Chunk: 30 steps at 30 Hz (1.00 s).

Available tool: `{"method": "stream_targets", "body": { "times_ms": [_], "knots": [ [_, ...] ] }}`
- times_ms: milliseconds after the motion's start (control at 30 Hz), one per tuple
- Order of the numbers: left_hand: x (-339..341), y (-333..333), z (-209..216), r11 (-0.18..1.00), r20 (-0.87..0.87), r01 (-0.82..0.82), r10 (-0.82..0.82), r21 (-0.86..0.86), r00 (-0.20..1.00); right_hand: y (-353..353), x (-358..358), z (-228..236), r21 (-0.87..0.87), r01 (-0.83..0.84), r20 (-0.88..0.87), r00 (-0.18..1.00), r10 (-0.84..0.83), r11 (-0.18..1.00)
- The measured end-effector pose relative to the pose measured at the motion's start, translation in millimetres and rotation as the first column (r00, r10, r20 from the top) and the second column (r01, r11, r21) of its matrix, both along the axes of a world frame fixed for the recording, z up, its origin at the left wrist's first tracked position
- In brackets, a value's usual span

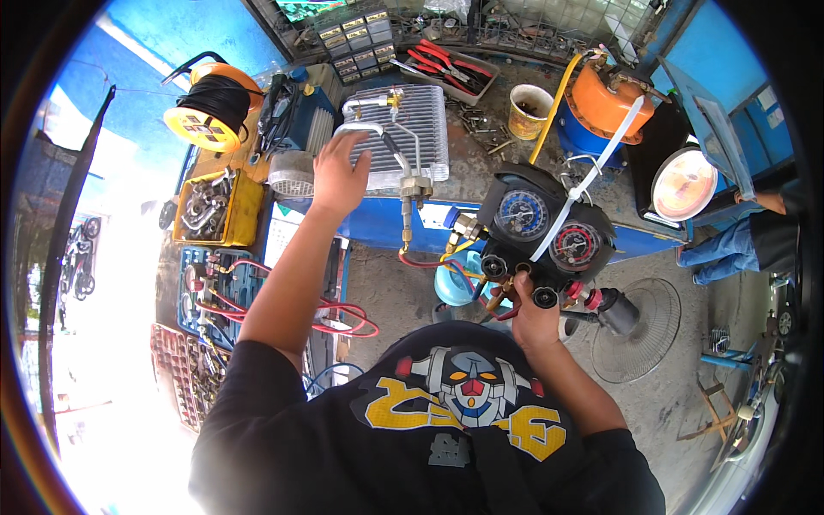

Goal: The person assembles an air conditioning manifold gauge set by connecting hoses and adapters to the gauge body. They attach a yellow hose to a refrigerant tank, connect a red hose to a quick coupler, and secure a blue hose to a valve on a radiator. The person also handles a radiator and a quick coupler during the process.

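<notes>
My left hand (pixel 340 174) reaches over the near left edge of a finned aluminium cooling coil (pixel 433 129) on the workbench. Its fingers are stretched and apart, beside the coil's bent metal pipe (pixel 365 128); I cannot tell whether they touch it. A brass and steel fitting (pixel 415 190) hangs from the pipework at the bench edge, with a red hose (pixel 422 260) joined below. My right hand (pixel 536 316) is closed round the lower part of a black manifold gauge set (pixel 542 243), which has a blue dial and a red dial. Some of its fingers are hidden.
A white strap (pixel 592 176) runs from the gauges toward an orange and blue tank (pixel 605 107). Behind the coil lies a tray of red-handled pliers (pixel 446 69). A yellow bin of metal parts (pixel 245 206) stands left. A floor fan (pixel 644 330) and another person (pixel 738 245) are right.
</notes>
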<state>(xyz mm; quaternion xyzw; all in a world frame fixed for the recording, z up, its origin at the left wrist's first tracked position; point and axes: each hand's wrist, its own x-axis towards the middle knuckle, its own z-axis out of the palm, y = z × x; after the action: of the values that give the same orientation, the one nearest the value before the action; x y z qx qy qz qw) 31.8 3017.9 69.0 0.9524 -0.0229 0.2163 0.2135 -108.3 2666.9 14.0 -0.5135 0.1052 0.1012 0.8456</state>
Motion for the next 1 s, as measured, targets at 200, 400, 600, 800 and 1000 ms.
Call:
{"method": "stream_targets", "body": {
  "times_ms": [200,400,600,800,1000],
  "knots": [
    [49.8,18.1,-26.4,0.966,-0.069,-0.198,0.212,0.166,0.975,-5.3,-10.4,4.5,-0.084,-0.036,0.034,0.999,0.039,0.996],
    [70.3,17.8,-32.1,0.947,-0.198,-0.21,0.26,0.243,0.945,-22.6,-9.4,12.4,-0.236,-0.129,0.051,0.988,0.145,0.963],
    [64.3,9.1,-38.6,0.915,-0.115,-0.258,0.306,0.309,0.945,-38.0,6.7,16.7,-0.13,-0.144,-0.034,0.989,0.141,0.981],
    [64.1,5.1,-33.4,0.903,-0.172,-0.294,0.358,0.313,0.918,-56.6,23.9,27.2,-0.068,-0.145,-0.064,0.988,0.141,0.987],
    [68.2,4.1,-39.5,0.87,-0.146,-0.347,0.416,0.35,0.897,-79.1,31.5,26.3,-0.118,-0.159,-0.065,0.986,0.152,0.98]
  ]
}}
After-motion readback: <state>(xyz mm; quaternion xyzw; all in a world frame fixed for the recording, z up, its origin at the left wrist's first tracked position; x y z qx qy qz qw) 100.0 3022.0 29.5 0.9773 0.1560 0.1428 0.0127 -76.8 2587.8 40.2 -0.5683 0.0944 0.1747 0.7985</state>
